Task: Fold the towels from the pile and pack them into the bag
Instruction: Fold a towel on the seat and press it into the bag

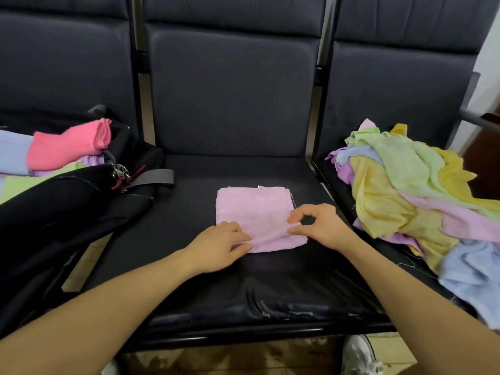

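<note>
Small pale-pink terry towel [253, 212] lies mid-seat on the black padded bench [270, 288], partly folded. Left hand [220, 246] and right hand [318, 226] each pinch its near edge. Risk: loose pinch w/ thin cloth (layers slip), fold skews. Black fabric bag [67, 201] left of towel, multicoloured towel pile [411, 185] right.

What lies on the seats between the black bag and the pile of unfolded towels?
In the head view, only the pink towel lies between the black bag and the pile, on the middle seat; left hand and right hand pinch its near edge.
</note>
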Demonstrator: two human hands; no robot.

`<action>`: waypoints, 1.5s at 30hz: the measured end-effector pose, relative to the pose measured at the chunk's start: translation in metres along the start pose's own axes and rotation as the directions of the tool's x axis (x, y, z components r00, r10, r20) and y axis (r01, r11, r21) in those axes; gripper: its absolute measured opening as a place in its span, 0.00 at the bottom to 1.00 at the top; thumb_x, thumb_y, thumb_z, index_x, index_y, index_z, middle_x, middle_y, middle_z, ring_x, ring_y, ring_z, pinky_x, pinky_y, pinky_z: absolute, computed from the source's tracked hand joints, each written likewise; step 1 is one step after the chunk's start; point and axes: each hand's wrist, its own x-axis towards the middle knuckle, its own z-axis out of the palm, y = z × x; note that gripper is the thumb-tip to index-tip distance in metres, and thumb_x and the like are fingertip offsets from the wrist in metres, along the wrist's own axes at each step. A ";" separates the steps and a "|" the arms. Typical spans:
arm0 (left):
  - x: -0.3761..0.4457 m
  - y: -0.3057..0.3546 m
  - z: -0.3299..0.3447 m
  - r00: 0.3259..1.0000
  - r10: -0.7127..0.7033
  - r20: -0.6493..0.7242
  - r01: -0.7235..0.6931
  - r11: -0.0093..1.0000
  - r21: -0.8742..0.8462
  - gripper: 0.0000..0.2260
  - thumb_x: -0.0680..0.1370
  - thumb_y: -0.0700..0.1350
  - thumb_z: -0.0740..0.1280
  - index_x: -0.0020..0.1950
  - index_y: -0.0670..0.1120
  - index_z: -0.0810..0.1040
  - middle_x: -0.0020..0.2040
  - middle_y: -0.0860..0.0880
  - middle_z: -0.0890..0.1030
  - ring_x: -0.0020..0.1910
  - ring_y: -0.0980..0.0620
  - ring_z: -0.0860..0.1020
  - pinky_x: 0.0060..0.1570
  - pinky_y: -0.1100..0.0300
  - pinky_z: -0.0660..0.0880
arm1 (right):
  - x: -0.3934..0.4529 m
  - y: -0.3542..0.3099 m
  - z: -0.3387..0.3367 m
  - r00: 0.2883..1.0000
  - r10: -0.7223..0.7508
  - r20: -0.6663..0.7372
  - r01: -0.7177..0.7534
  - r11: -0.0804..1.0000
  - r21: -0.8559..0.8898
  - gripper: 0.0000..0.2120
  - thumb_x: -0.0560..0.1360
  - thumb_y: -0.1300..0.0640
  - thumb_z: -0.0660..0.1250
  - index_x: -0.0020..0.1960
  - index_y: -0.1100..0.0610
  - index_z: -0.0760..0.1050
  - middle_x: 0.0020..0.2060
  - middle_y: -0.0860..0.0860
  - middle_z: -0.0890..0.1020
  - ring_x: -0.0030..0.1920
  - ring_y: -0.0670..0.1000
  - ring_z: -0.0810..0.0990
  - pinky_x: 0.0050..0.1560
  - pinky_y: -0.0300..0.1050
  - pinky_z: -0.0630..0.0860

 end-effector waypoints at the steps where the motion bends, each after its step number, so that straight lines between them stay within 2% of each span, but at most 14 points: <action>1: 0.001 0.003 0.000 1.000 -0.002 -0.005 0.002 1.000 0.013 0.16 0.81 0.56 0.56 0.66 0.56 0.75 0.59 0.54 0.73 0.59 0.54 0.70 0.57 0.59 0.69 | 0.000 0.003 -0.002 1.000 -0.021 0.018 0.023 0.997 -0.076 0.09 0.65 0.49 0.77 0.36 0.37 0.78 0.41 0.38 0.83 0.55 0.45 0.79 0.67 0.57 0.65; 3: 0.001 0.006 0.001 1.000 0.004 -0.015 -0.004 1.000 0.018 0.15 0.81 0.56 0.57 0.64 0.54 0.76 0.57 0.54 0.73 0.57 0.53 0.70 0.56 0.56 0.71 | -0.005 0.003 -0.006 0.993 -0.021 0.118 0.053 0.960 -0.274 0.10 0.69 0.51 0.74 0.37 0.38 0.75 0.47 0.38 0.81 0.57 0.43 0.76 0.71 0.55 0.56; 5: 0.001 0.006 0.002 0.999 0.017 -0.030 -0.017 1.000 0.009 0.14 0.81 0.56 0.58 0.63 0.53 0.75 0.57 0.54 0.73 0.57 0.54 0.70 0.55 0.55 0.72 | -0.011 0.003 -0.007 0.987 0.001 0.163 0.065 0.915 -0.398 0.05 0.72 0.48 0.72 0.44 0.43 0.76 0.52 0.40 0.79 0.59 0.42 0.72 0.72 0.48 0.47; 10: 0.002 0.001 0.005 0.999 0.006 -0.042 -0.006 1.000 -0.003 0.14 0.79 0.58 0.61 0.58 0.52 0.77 0.56 0.56 0.75 0.56 0.54 0.71 0.54 0.58 0.72 | -0.012 -0.005 0.001 0.970 -0.142 0.199 0.223 0.848 -0.481 0.23 0.67 0.32 0.63 0.55 0.44 0.77 0.52 0.36 0.74 0.59 0.38 0.65 0.60 0.40 0.45; 14: 0.003 -0.001 0.007 0.999 -0.033 -0.037 0.033 0.999 0.001 0.34 0.68 0.72 0.48 0.57 0.54 0.79 0.55 0.57 0.76 0.55 0.54 0.71 0.55 0.58 0.69 | -0.010 -0.002 0.010 0.947 -0.159 0.278 0.279 0.835 -0.473 0.15 0.74 0.39 0.66 0.56 0.45 0.75 0.55 0.38 0.75 0.58 0.39 0.68 0.61 0.41 0.46; 16: 0.005 -0.003 0.009 0.997 -0.052 -0.050 0.054 0.998 0.038 0.36 0.65 0.73 0.45 0.56 0.55 0.79 0.55 0.57 0.76 0.55 0.54 0.71 0.53 0.59 0.68 | -0.010 0.000 0.013 0.953 -0.142 0.269 0.261 0.836 -0.483 0.14 0.76 0.41 0.65 0.57 0.45 0.74 0.56 0.38 0.75 0.59 0.40 0.68 0.59 0.40 0.45; 21: 0.012 0.002 0.009 0.991 -0.106 -0.086 0.113 0.990 0.081 0.23 0.74 0.69 0.59 0.54 0.54 0.79 0.54 0.57 0.76 0.54 0.55 0.72 0.50 0.60 0.64 | -0.007 -0.001 0.024 0.963 -0.169 0.211 0.260 0.791 -0.554 0.09 0.79 0.47 0.62 0.55 0.49 0.76 0.55 0.41 0.75 0.59 0.44 0.69 0.56 0.41 0.45; 23: 0.013 0.002 0.009 0.989 -0.116 -0.094 0.123 0.990 0.073 0.22 0.74 0.68 0.60 0.53 0.53 0.79 0.53 0.57 0.76 0.53 0.54 0.72 0.51 0.59 0.65 | -0.004 -0.004 0.026 0.965 -0.184 0.187 0.258 0.790 -0.557 0.08 0.79 0.48 0.62 0.53 0.50 0.76 0.53 0.42 0.75 0.58 0.45 0.69 0.55 0.40 0.45; 26: 0.013 -0.002 0.007 0.984 -0.145 -0.104 0.152 0.987 0.056 0.26 0.71 0.72 0.57 0.50 0.53 0.77 0.50 0.57 0.76 0.50 0.54 0.74 0.49 0.58 0.65 | -0.001 -0.012 0.021 0.985 -0.133 0.114 0.170 0.874 -0.455 0.05 0.78 0.48 0.64 0.45 0.47 0.75 0.49 0.42 0.76 0.55 0.44 0.68 0.52 0.39 0.47; 29: 0.012 -0.009 0.005 0.978 -0.166 -0.129 0.163 0.986 -0.028 0.21 0.71 0.70 0.63 0.48 0.53 0.73 0.48 0.57 0.76 0.45 0.54 0.75 0.47 0.59 0.62 | 0.000 -0.016 0.015 0.995 -0.066 0.081 0.088 0.947 -0.310 0.04 0.77 0.48 0.65 0.44 0.46 0.75 0.48 0.43 0.77 0.57 0.43 0.66 0.52 0.37 0.47; 33: 0.004 -0.013 0.007 0.970 -0.164 -0.177 0.132 0.975 -0.181 0.17 0.72 0.60 0.70 0.51 0.48 0.75 0.46 0.55 0.77 0.44 0.53 0.75 0.50 0.60 0.66 | -0.003 -0.023 0.008 0.995 0.036 0.090 -0.021 0.987 -0.160 0.07 0.79 0.50 0.63 0.52 0.52 0.77 0.47 0.43 0.75 0.52 0.42 0.61 0.58 0.40 0.50; 36: 0.001 -0.017 0.005 0.952 -0.222 -0.211 0.152 0.941 -0.304 0.11 0.76 0.53 0.68 0.51 0.47 0.77 0.41 0.50 0.79 0.39 0.49 0.76 0.41 0.59 0.72 | -0.003 -0.026 0.007 0.991 0.085 0.099 -0.070 0.987 -0.146 0.10 0.80 0.51 0.62 0.52 0.55 0.78 0.45 0.45 0.76 0.48 0.42 0.64 0.61 0.42 0.52; 41: 0.003 -0.019 -0.002 0.935 -0.286 -0.212 0.182 0.896 -0.405 0.07 0.79 0.51 0.65 0.49 0.47 0.77 0.41 0.47 0.79 0.40 0.48 0.77 0.43 0.54 0.74 | -0.005 -0.027 0.010 0.976 0.149 0.158 -0.101 0.955 -0.278 0.10 0.79 0.45 0.60 0.52 0.51 0.74 0.41 0.45 0.73 0.53 0.49 0.62 0.65 0.46 0.54; 45: 0.003 -0.013 -0.010 0.930 -0.299 -0.213 0.177 0.873 -0.456 0.09 0.80 0.50 0.62 0.50 0.44 0.73 0.41 0.44 0.77 0.37 0.51 0.71 0.40 0.56 0.71 | -0.007 -0.026 0.010 0.960 0.107 0.260 0.039 0.866 -0.498 0.19 0.72 0.39 0.68 0.54 0.50 0.72 0.46 0.44 0.71 0.51 0.46 0.66 0.62 0.47 0.53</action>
